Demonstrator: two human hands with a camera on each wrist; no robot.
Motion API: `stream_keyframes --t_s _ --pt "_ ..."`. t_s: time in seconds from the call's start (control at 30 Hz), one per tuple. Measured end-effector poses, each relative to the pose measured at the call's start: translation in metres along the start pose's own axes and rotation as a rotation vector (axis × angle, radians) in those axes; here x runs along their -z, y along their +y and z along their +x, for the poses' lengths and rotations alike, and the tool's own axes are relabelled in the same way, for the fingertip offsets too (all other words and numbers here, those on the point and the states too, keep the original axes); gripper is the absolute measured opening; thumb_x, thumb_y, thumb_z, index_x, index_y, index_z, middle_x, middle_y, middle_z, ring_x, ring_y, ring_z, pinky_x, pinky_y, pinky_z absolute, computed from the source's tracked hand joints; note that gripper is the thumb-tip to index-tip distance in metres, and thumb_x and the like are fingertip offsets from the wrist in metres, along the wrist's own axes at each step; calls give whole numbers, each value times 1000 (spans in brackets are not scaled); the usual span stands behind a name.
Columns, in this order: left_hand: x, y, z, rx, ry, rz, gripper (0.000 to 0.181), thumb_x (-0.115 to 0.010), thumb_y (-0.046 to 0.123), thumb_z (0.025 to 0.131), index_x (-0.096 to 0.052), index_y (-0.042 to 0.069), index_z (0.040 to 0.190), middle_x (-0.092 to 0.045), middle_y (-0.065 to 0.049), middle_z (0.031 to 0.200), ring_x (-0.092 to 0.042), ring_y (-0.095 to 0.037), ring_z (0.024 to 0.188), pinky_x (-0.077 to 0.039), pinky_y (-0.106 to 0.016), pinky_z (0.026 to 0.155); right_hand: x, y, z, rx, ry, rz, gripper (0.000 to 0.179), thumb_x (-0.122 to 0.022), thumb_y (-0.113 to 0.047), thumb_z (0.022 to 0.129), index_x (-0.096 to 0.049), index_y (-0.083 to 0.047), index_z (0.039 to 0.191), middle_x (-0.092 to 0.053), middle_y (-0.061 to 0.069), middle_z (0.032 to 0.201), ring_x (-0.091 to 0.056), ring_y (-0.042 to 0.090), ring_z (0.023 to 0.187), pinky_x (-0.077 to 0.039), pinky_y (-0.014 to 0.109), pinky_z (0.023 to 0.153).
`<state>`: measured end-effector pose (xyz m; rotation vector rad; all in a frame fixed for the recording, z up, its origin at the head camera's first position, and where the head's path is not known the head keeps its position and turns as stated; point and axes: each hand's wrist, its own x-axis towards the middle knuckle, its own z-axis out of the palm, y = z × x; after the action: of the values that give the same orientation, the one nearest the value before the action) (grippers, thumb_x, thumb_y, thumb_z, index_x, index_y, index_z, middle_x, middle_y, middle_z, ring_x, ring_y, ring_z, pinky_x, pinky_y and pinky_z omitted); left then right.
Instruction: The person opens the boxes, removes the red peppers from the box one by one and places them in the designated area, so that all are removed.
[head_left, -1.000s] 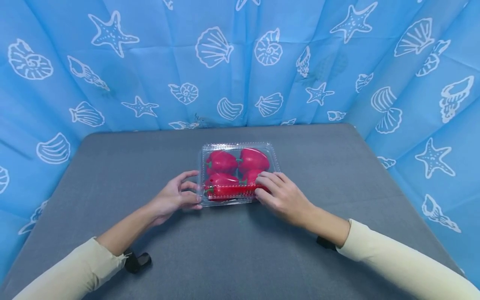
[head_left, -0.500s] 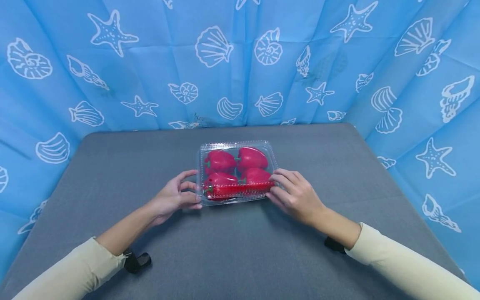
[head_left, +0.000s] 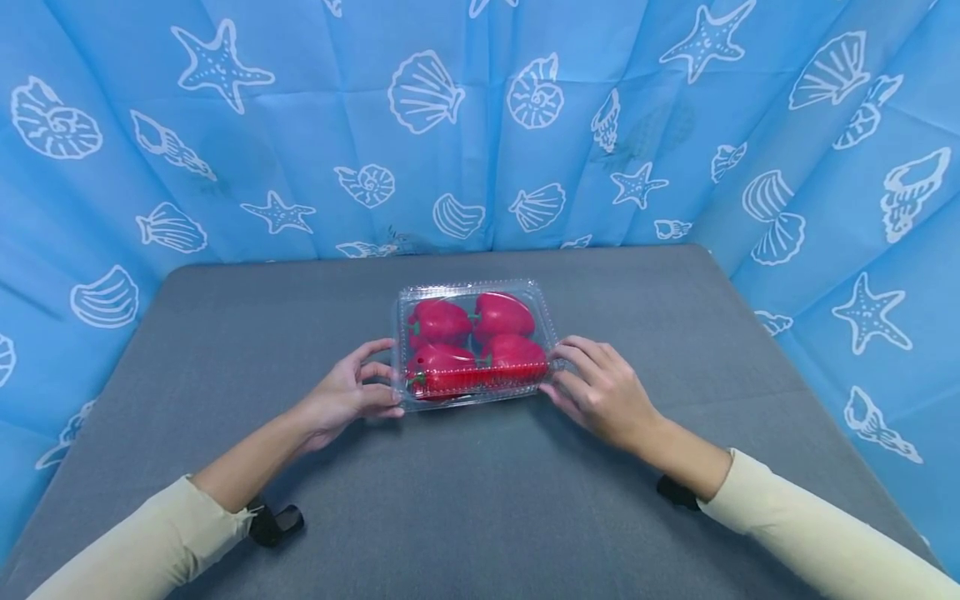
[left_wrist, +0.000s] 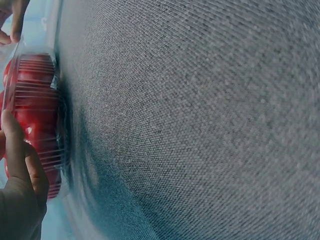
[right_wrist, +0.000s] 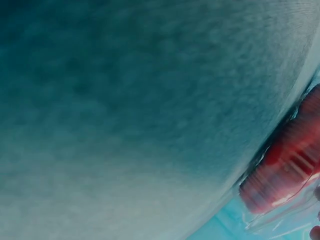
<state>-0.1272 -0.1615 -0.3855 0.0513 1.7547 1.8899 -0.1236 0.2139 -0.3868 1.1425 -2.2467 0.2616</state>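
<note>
A clear plastic clamshell container point(head_left: 474, 289) sits on the grey table, its lid down over several red bell peppers point(head_left: 504, 315) with green stems. At its left side, my left hand point(head_left: 351, 393) grips the rim between thumb and fingers. My right hand point(head_left: 600, 390) pinches the rim near the front right corner. From the left wrist, the ribbed container wall point(left_wrist: 37, 95) shows side-on, with the left fingers point(left_wrist: 15, 150) along the rim. Only the right fingertips point(right_wrist: 316, 232) enter the right wrist view, beside the clear rim point(right_wrist: 270, 220).
Grey cloth covers the table point(head_left: 480, 508). A blue curtain point(head_left: 480, 133) printed with white shells and starfish hangs behind and at both sides. A black wrist strap mount point(head_left: 276, 525) sits under the left sleeve, another point(head_left: 677, 493) under the right.
My right hand has slid rightward along the container's front edge to its right corner, uncovering the front right pepper. My left hand has stayed at the left rim.
</note>
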Motion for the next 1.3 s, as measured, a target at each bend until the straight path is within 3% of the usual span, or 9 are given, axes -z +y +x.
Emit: stream_keyframes --t_s 0.37,0.53,0.73,1.0,1.3 --pt "-1 1 0 5 11 2 81 -65 -2 90 -19 14 155 -50 -16 121 -69 -24 92 -56 -45 89 2 2 -6 -41 -22 -10 30 -87 -18 71 -73 0 90 -63 20 114 -58 37 111 -55 52 87" --pt "-2 1 0 6 13 5 81 -65 -3 91 -19 14 155 -50 -16 121 -69 -23 91 -56 -46 90 3 -1 -5 -36 -22 -66 33 -89 -16 66 -73 1 90 -64 20 108 -60 35 102 -57 47 77" --pt "-2 1 0 6 11 5 82 -65 -4 90 -18 15 155 -49 -17 122 -69 -24 92 -55 -47 91 4 -3 -3 -21 -49 -74 22 -82 -13 76 -71 2 88 -64 16 93 -62 28 77 -53 36 57" --pt "-2 1 1 8 17 5 83 -64 -4 89 -18 15 155 -49 -17 122 -67 -25 94 -55 -48 91 6 -1 -3 64 -99 -125 25 -61 -17 98 -69 6 95 -64 17 90 -66 29 79 -60 44 74" --pt "0 1 2 9 16 15 83 -65 -3 89 -18 15 155 -50 -17 123 -67 -27 96 -55 -48 91 3 3 -2 127 -78 -99 36 -39 -13 104 -65 8 91 -58 14 87 -62 25 73 -59 42 77"
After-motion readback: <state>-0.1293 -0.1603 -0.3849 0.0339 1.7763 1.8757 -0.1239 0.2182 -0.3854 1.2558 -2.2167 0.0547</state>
